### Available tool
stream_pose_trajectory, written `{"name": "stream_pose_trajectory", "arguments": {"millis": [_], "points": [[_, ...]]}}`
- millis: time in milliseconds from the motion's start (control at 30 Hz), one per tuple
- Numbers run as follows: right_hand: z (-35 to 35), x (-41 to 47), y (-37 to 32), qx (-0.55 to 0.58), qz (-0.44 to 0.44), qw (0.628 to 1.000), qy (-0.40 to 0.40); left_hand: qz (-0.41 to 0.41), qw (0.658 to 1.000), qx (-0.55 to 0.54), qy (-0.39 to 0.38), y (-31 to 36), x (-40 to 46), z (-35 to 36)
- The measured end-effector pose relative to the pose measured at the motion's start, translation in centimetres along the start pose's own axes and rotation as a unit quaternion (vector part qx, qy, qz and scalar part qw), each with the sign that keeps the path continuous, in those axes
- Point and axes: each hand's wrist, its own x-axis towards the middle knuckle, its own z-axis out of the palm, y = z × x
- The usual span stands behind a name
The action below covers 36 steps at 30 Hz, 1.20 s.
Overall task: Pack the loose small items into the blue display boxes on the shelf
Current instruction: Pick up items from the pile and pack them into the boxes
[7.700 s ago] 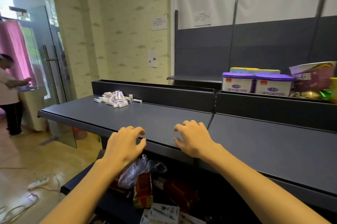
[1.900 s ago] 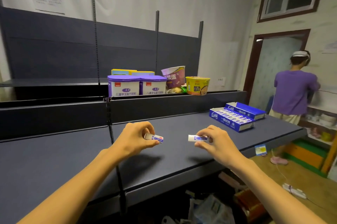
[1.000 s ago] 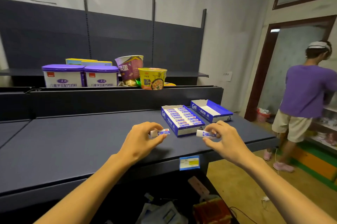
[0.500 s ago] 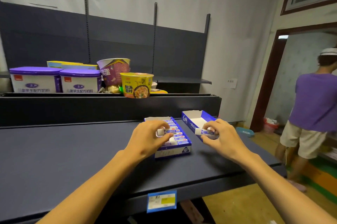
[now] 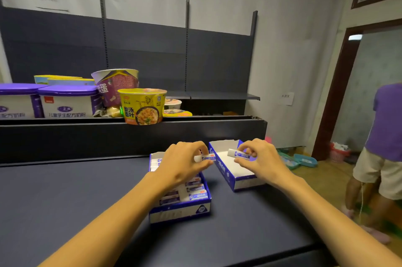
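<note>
Head view: both hands have arrived over the two blue display boxes, each carrying one small item.

Since half a second ago the right hand (image 5: pixel 260 161) has moved over the empty right box (image 5: pixel 236 172), pinching its white stick (image 5: pixel 238 154) between thumb and curled fingertips; release looks next. The left hand (image 5: pixel 185 163) pinches another stick (image 5: pixel 205 158) above the nearly full left box (image 5: pixel 181 210) on the shelf (image 5: pixel 65 201).

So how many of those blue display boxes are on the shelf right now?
2. One blue box, nearly full of small items, sits under the left hand. The other blue box, with its white floor bare, sits beside it under the right hand.
</note>
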Motion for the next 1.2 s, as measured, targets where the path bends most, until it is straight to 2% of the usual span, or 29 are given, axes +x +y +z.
{"name": "stream_pose_trajectory", "arguments": {"millis": [333,733,1000,1200], "points": [[0.9,4.8,2.9,-0.004,-0.042,0.998,-0.046,-0.058,0.994,0.055,-0.071,4.0,4.8,2.4],[1.4,5.8,4.5,-0.018,-0.071,0.996,-0.057,-0.102,0.988,0.076,-0.092,5.1,4.7,3.3],[1.3,4.7,3.4,-0.073,-0.126,0.988,-0.049,-0.101,0.992,0.038,-0.063,5.7,0.9,2.0],[1.8,3.9,1.6,-0.139,-0.185,0.969,-0.087,-0.1,0.994,0.011,-0.03,6.1,-1.8,1.4]]}}
